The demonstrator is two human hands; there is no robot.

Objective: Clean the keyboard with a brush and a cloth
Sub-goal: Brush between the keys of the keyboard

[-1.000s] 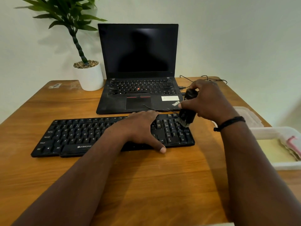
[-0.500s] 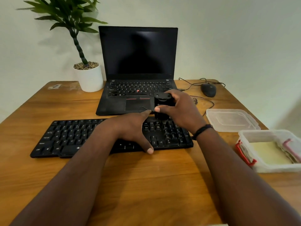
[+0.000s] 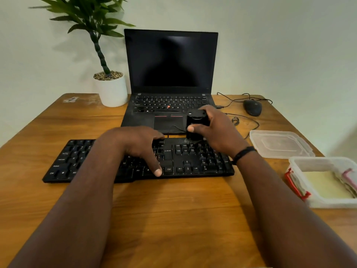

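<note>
Your left hand (image 3: 139,146) lies flat on the middle of the keyboard (image 3: 193,163), fingers spread over the keys and thumb reaching to the front row. That looks meant to pin the board so it does not slide while you sweep. Your right hand (image 3: 216,130) grips the brush (image 3: 196,124) upright, fingers and thumb wrapped round its black body, bristles down on the top row above the navigation keys, near the keyboard's back edge.

The keyboard sits across the middle of the worktop (image 3: 173,219), parallel to its front edge, with a broad bare stretch of wood between it and you. Behind it the laptop (image 3: 171,74) stands open, its front lip just beside the keyboard's back edge, so strokes pushed away from you have little room before the brush meets the palm rest; a thin cable also crosses there.

Toward the right edge, a container (image 3: 326,184) holds what appears to be the folded cloth, with its lid (image 3: 280,144) lying beside it. The number pad end is near the lid, so sweep debris forward instead.
</note>
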